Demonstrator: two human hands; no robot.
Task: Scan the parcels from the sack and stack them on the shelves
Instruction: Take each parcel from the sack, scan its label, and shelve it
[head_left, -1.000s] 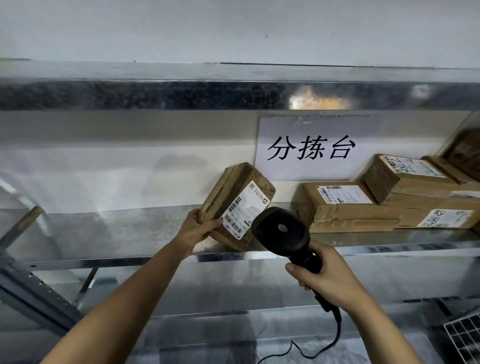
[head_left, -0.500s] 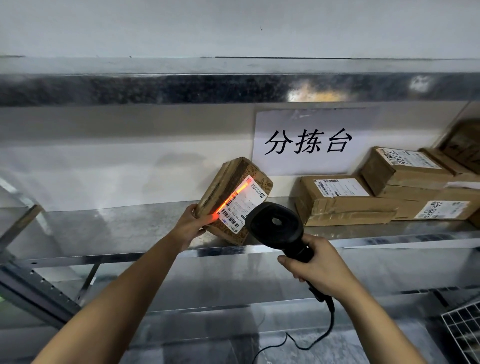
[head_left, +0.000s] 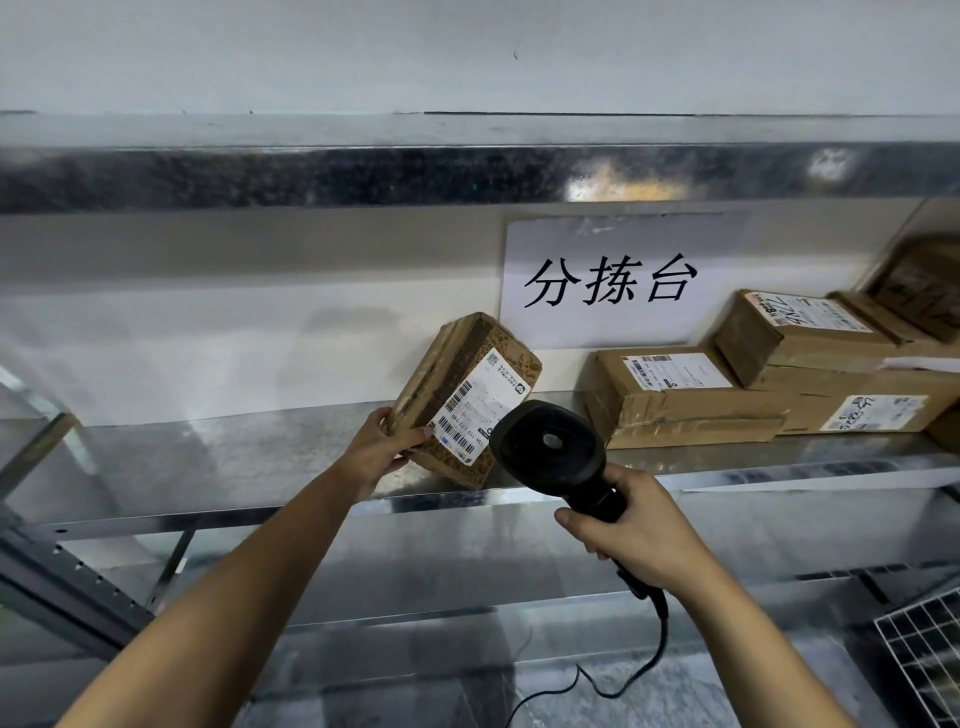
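Head view: the left hand's fingers (head_left: 410, 439) curl round the lower left edge of a brown parcel (head_left: 457, 374), with the thumb on the near face beside the white label (head_left: 480, 415), so the barcode is left uncovered. The left hand (head_left: 382, 449) holds the parcel tilted, label turned towards the person, just below and left of the paper sign (head_left: 608, 280) on the wall. The tilt seems meant to present the barcode squarely to the reader. The parcel's bottom corner sits at the metal shelf (head_left: 234, 457) under the sign, though I cannot tell whether it touches.

The right hand's fingers (head_left: 582, 522) wrap the handle of a black scanner (head_left: 548, 449), whose head is just beside the label, straight below the sign. No light line shows on the label, so I cannot say whether the read has been made. The right hand (head_left: 644, 535) sits lower, and the cable (head_left: 657, 649) hangs from the handle's end.

Below and right of the sign, other parcels (head_left: 691, 395) lie stacked flat with labels up. That is likely where this one goes next.
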